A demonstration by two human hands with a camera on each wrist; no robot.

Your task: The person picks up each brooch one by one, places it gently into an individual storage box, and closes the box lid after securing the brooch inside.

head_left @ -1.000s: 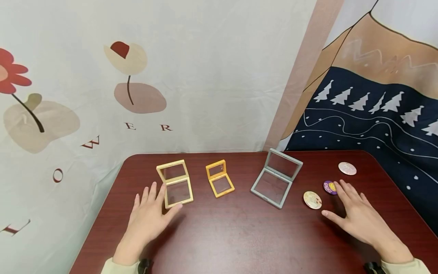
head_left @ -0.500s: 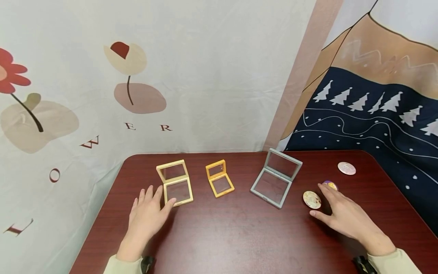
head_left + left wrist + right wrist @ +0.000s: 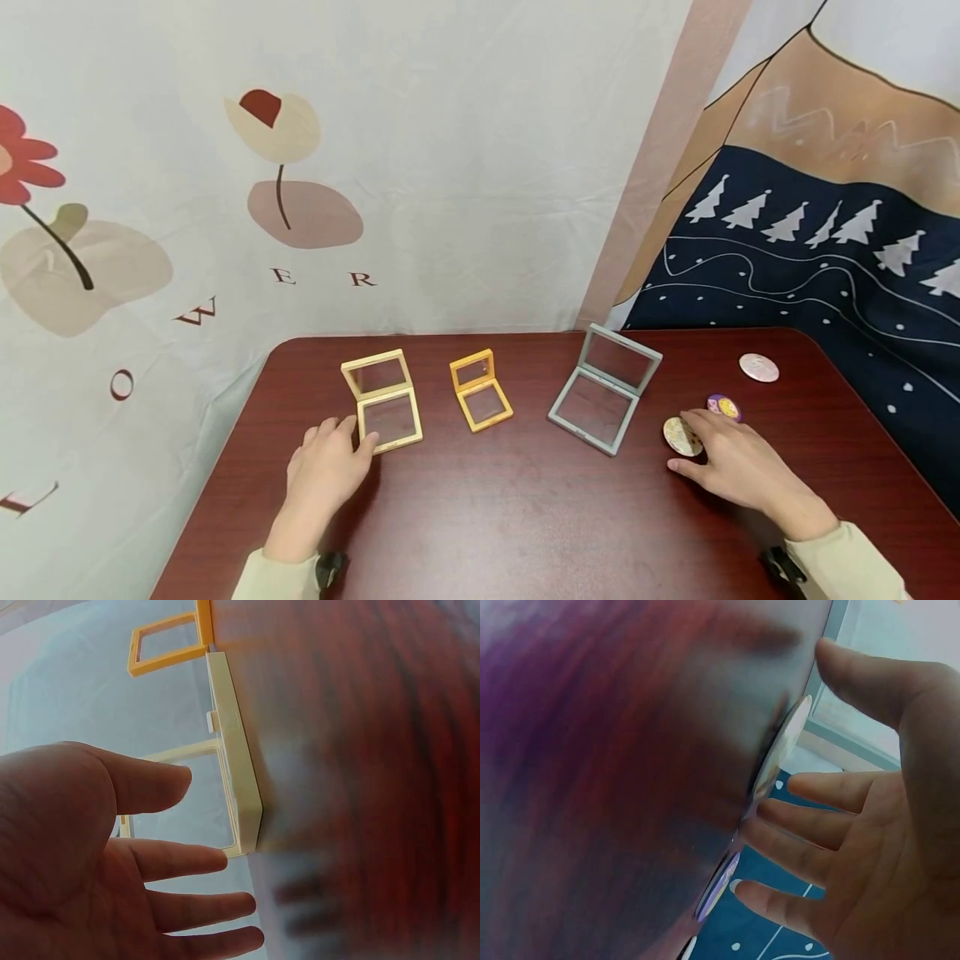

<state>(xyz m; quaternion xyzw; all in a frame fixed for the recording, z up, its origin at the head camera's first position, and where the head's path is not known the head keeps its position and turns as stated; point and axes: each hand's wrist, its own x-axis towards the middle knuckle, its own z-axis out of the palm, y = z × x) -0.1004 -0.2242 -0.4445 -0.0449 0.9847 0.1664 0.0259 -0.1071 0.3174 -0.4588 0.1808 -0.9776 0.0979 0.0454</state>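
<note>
While both palms are lying low over the dark red surface (image 3: 525, 517), the left hand (image 3: 326, 471) is resting open, its straight fingertips sitting just at the near-left corner of the cream hinged frame case (image 3: 382, 400), at about 1 o'clock from the palm; whether they are actually touching it cannot be told. That case is standing open, its lid tilting upward. The right hand (image 3: 738, 471) is also lying open, fingers spread and relaxed, its fingertips reaching the beige round badge (image 3: 682, 436) at 10 o'clock from the palm, gripping nothing. A purple badge (image 3: 723, 407) is lying just beyond those fingers at 12 o'clock, and a pink badge (image 3: 759, 367) is sitting farther back. Between the hands, an orange frame case (image 3: 482, 390) and a grey frame case (image 3: 603, 390) are standing open.
</note>
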